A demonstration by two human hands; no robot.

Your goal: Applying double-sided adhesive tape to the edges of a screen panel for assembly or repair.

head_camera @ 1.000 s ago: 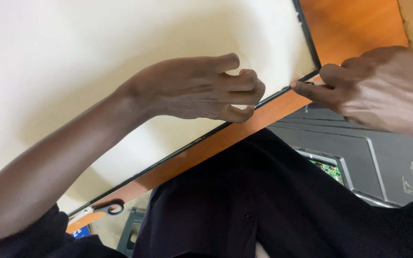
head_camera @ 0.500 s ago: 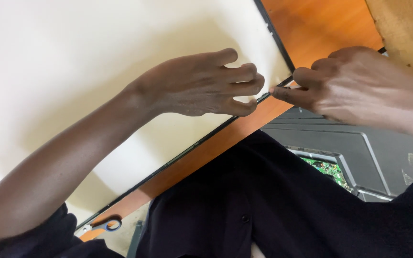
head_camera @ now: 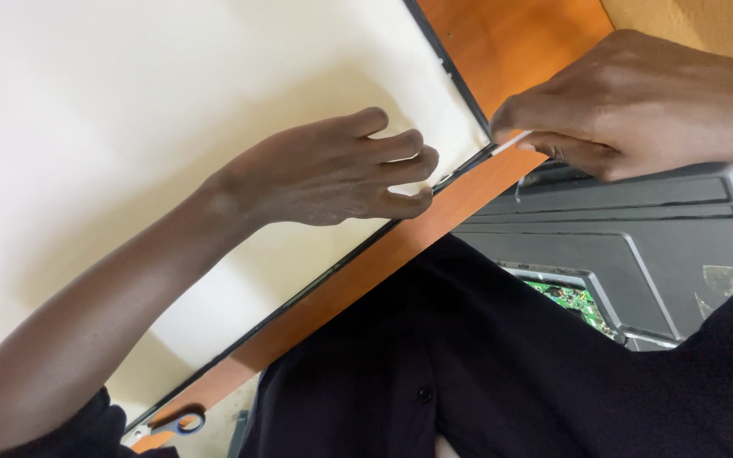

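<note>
A large flat cream-white panel with a thin black frame (head_camera: 171, 127) is lying on an orange wooden worktop (head_camera: 468, 203). The left hand (head_camera: 332, 174) is resting on its near edge, fingers curled together against the frame. Just right, the right hand (head_camera: 629, 106) is pinching a thin white strip (head_camera: 512, 142) at the panel's corner, seemingly only just begun lifting.
</note>
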